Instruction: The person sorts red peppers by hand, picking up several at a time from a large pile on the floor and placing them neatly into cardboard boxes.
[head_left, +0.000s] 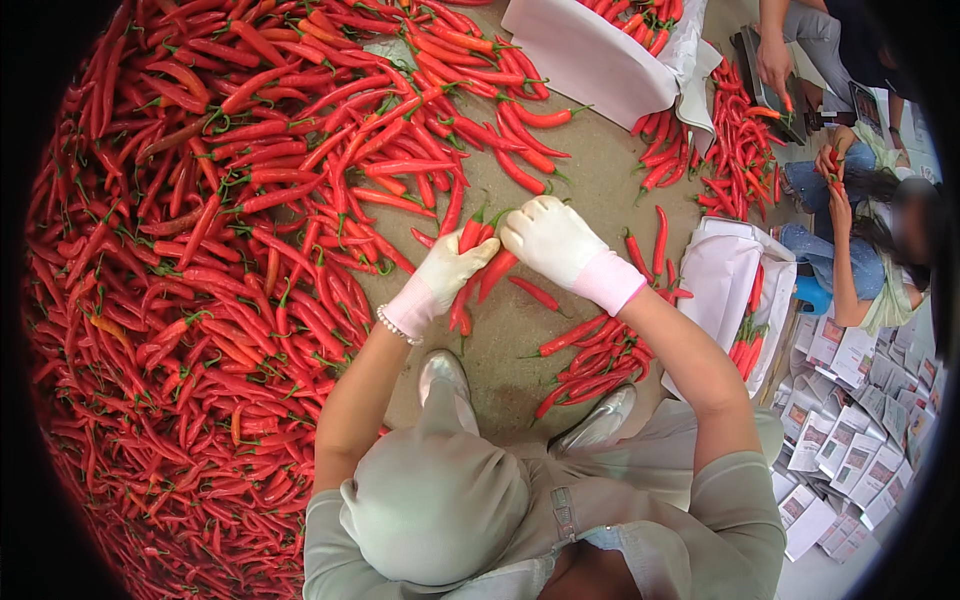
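Both my hands wear white gloves with pink cuffs. My left hand (448, 271) grips a few red chili peppers (472, 229), their green stems pointing away from me. Close against it, my right hand (551, 238) has its fingers curled at the stem end of a red chili (497, 271) that hangs beneath. Whether the right fingers pinch that stem is partly hidden by the glove. Below the hands a single chili (538, 294) lies on the concrete floor (495, 375). A small heap of chilies (600, 360) rests by my right shoe (600, 420).
A huge pile of red chilies (187, 300) covers the left side. Paper-lined boxes (592, 67) (720, 262) holding chilies stand to the right, with another heap (735, 150) between. Two people sit beyond, one hand (774, 64) near a chili. Printed cartons (847, 442) are spread at right.
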